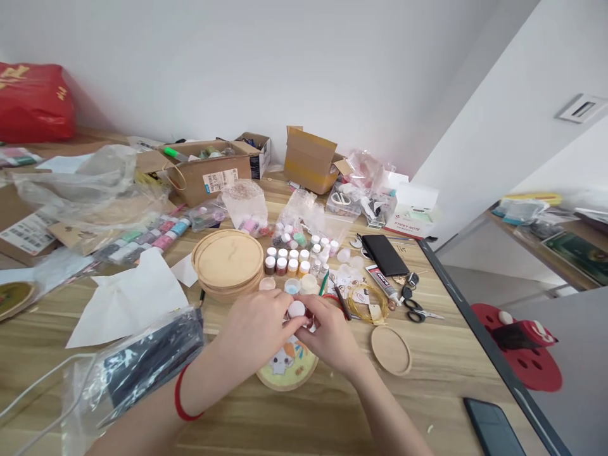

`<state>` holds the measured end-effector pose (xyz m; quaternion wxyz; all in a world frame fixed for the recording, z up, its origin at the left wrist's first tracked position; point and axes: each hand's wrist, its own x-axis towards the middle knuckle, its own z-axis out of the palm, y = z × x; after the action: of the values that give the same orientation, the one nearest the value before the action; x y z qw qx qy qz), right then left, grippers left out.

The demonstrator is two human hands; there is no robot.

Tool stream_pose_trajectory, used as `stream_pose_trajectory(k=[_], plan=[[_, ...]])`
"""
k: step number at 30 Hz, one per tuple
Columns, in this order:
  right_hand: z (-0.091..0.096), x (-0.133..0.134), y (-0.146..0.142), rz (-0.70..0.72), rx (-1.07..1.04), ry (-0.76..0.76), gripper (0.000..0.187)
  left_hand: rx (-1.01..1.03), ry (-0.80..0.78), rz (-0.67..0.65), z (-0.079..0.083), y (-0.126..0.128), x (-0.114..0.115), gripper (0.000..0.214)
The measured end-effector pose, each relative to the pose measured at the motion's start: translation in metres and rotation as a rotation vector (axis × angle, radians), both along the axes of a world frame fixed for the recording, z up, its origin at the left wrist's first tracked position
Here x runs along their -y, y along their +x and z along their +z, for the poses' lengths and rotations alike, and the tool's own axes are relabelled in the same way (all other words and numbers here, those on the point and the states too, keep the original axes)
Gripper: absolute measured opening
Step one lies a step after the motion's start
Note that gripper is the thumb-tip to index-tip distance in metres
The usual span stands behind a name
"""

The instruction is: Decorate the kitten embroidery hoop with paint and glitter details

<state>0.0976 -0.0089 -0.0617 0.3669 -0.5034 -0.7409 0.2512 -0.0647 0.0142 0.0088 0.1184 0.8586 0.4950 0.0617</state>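
My left hand (259, 323) and my right hand (327, 332) come together at the middle of the table, fingers curled round a small white-capped jar (297, 309). Most of the jar's body is hidden by my fingers. Just below them lies a round wooden disc (287, 373) with a painted cartoon animal on a pale yellow ground, partly covered by my hands. Beyond my fingertips stand small open cups (292, 287), one with pale blue inside. Behind these, white-capped paint jars (282, 266) stand in rows.
Stacked round wooden discs (228, 259) stand left of the jars. To the right lie a glue tube (382, 283), coiled yellow wire (365, 303), scissors (420, 311), a wooden ring tray (391, 350) and a phone (493, 427). Cardboard boxes (311, 158) line the wall.
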Motion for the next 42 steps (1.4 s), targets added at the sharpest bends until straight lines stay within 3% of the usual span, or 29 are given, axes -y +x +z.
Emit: stream_pose_trajectory(k=[4,7,11,14,16,19,22,24,27,30,33,38,40,42], plan=[[-0.006,-0.007,0.017,-0.113,-0.050,-0.109,0.021,0.142,-0.035,-0.085,-0.012,-0.004,-0.012,0.027],[-0.009,-0.015,0.035,-0.203,-0.150,-0.182,0.021,0.198,-0.017,-0.007,-0.016,-0.017,-0.036,0.031],[-0.006,-0.040,0.053,-0.240,-0.327,-0.183,0.032,0.205,0.264,0.168,-0.016,-0.042,-0.096,0.031],[0.012,-0.073,0.053,-0.193,-0.379,-0.149,0.039,0.155,0.437,0.260,-0.013,-0.062,-0.145,0.046],[0.034,-0.101,0.041,-0.158,-0.381,-0.084,0.041,0.069,0.406,0.295,-0.010,-0.073,-0.169,0.058],[0.073,-0.148,0.007,-0.137,-0.298,0.098,0.038,-0.029,0.334,0.266,-0.007,-0.081,-0.190,0.036],[0.104,-0.194,-0.037,-0.094,-0.161,0.290,0.031,-0.048,0.350,0.271,-0.006,-0.080,-0.197,0.030],[0.113,-0.218,-0.062,-0.042,-0.025,0.314,0.029,-0.053,0.363,0.263,-0.005,-0.076,-0.199,0.031],[0.113,-0.238,-0.080,-0.015,0.113,0.287,0.031,-0.067,0.365,0.247,-0.004,-0.073,-0.202,0.032],[0.106,-0.236,-0.070,-0.050,0.088,0.300,0.029,-0.075,0.367,0.250,-0.001,-0.071,-0.204,0.034],[0.102,-0.218,-0.035,-0.092,-0.025,0.316,0.018,-0.077,0.367,0.248,0.002,-0.071,-0.204,0.034],[0.087,-0.171,0.048,-0.281,-0.223,0.142,0.045,-0.072,0.373,0.307,0.003,-0.067,-0.187,0.035],[0.073,-0.149,0.079,-0.407,-0.186,0.092,0.057,-0.044,0.426,0.343,0.000,-0.062,-0.174,0.038],[0.055,-0.128,0.100,-0.470,-0.122,0.019,0.059,0.006,0.454,0.280,-0.005,-0.053,-0.159,0.039]])
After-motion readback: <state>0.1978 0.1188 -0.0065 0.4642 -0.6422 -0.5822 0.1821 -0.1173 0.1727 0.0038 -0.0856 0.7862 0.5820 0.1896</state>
